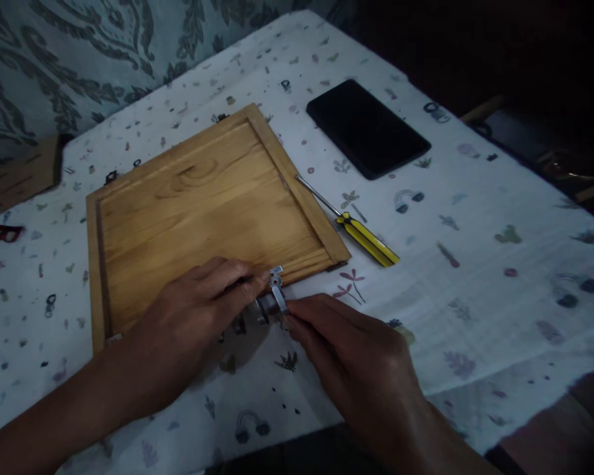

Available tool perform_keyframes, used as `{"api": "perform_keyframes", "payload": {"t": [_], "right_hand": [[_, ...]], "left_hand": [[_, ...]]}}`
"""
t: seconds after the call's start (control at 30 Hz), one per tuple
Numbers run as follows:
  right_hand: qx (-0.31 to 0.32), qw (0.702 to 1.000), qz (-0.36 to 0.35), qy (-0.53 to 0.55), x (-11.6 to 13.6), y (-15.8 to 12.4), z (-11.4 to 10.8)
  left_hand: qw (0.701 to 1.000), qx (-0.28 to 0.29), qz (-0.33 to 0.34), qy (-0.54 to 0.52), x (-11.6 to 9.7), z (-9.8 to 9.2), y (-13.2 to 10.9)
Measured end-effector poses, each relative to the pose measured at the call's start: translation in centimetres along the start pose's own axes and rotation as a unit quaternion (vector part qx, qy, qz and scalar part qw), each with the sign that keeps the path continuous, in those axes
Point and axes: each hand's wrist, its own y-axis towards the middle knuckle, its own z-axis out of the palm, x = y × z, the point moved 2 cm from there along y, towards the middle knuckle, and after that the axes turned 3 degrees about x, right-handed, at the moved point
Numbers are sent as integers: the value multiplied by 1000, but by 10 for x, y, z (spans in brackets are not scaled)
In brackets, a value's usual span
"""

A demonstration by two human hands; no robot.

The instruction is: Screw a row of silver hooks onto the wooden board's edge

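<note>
A framed wooden panel (208, 191) lies flat on the cloth. At its near edge is a small silver metal fitting (277, 290) with screw holes and a curved strip; its exact kind is unclear. My left hand (188, 316) reaches over the panel's near edge, fingers bent together and fingertips pinching the fitting's left side. From the right, my right hand (361, 349) has thumb and forefinger closed on the strip's lower end. Other dark curved metal parts (247, 320) show beneath my left fingers, partly hidden. A screwdriver (366, 237) with a yellow and black handle lies with its tip on the panel's right rim.
A black tablet or large phone (369, 128) lies beyond the screwdriver. The table has a white printed cloth (475, 264). Red-framed glasses (0, 232) and a piece of brown cardboard (22, 175) are at far left. Patterned fabric (79, 59) rises behind the table.
</note>
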Motion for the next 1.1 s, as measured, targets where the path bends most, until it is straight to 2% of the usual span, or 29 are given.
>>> {"api": "perform_keyframes", "payload": {"t": [0.17, 0.4, 0.53, 0.63, 0.73, 0.77, 0.87, 0.97, 1.1], "right_hand": [[-2, 1000, 5, -1, 0, 3, 0], [3, 1000, 13, 6, -2, 4, -1], [13, 1000, 17, 15, -1, 2, 0], [30, 999, 13, 17, 1, 1, -9], [-9, 998, 12, -59, -6, 3, -30], [-42, 993, 25, -109, -12, 4, -38], [-115, 957, 18, -267, -31, 8, -58], [-55, 947, 2, -317, -48, 15, -63], [-37, 947, -30, -318, -50, 19, -64]], "left_hand": [[999, 14, -22, -26, -1, -3, 0], [1000, 22, -11, 14, -4, -5, 2], [1000, 9, 2, 24, -6, -8, 2], [1000, -2, -1, 25, -8, -9, 3], [999, 12, -19, 32, -9, -8, 3], [999, 19, -23, 34, -9, -8, 3], [999, 19, -26, 35, -9, -8, 2], [999, 1, -16, 31, -9, -9, 0], [1000, -4, -7, 30, -10, -9, 0]]}}
